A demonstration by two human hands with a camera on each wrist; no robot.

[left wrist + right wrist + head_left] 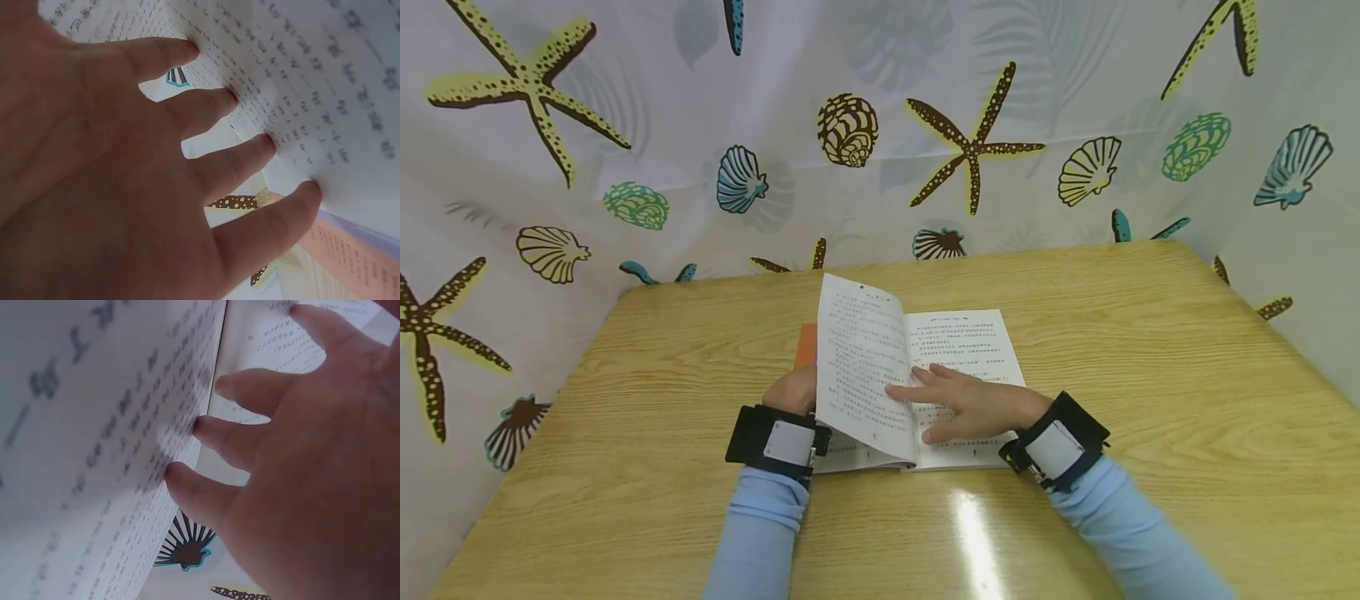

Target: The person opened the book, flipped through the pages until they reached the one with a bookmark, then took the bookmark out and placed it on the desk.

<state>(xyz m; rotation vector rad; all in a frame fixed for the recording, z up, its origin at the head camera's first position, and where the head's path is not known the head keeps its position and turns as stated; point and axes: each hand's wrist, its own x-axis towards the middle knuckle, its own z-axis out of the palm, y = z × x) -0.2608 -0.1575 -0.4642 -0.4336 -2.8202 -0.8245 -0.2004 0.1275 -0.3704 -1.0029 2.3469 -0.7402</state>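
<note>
An open book with printed text lies in front of me, its right-hand page [962,333] flat. A leaf [857,350] stands raised over the left half, bending from the spine. Partly hidden behind this leaf is my left hand [792,390]; in the left wrist view its fingers [240,164] are spread, tips against the printed paper. My right hand [976,407] hovers over the right-hand page with fingers spread. In the right wrist view, two fingertips [173,473] meet the raised leaf's surface near the spine. An orange strip [805,346] shows at the book's left edge.
The book rests on a wooden table [685,350]. Behind it and along the sides hangs a pale cloth [895,200] printed with starfish and shells. Black straps [778,442] with light plates circle both wrists, over light blue sleeves [756,533].
</note>
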